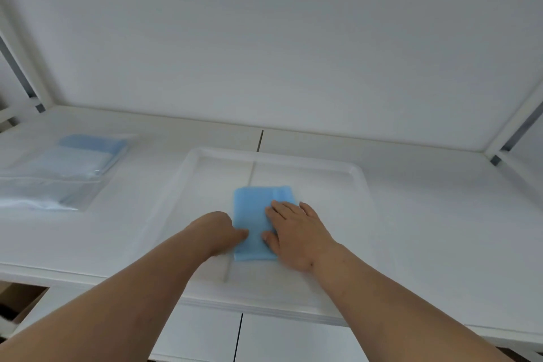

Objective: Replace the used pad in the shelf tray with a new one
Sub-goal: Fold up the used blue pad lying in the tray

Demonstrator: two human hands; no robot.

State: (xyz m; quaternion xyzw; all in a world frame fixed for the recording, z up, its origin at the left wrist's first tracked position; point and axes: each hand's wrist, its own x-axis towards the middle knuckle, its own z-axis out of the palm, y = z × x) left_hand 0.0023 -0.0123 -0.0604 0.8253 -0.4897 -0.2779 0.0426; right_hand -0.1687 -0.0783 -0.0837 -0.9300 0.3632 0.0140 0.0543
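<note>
Folded blue pad, soft and cloth-like with a stitched band along its far edge, lies flat in the middle of a shallow translucent plastic tray with rounded corners. From my remote seat I see both bare hands on it. My left hand has its fingers curled, and its tip pinches the pad's near-left edge. My right hand lies flat on the pad's right side, fingers straight and spread, pressing the fabric down; the thumb rests at the pad's near edge. Between the two hands a strip of blue shows. The tray sits on a smooth white shelf board, its near rim overhanging the shelf's front edge under my forearms. Well to the left of my left hand, farther back, lies a clear plastic packet of pale blue folded pads, glossy and creased.
</note>
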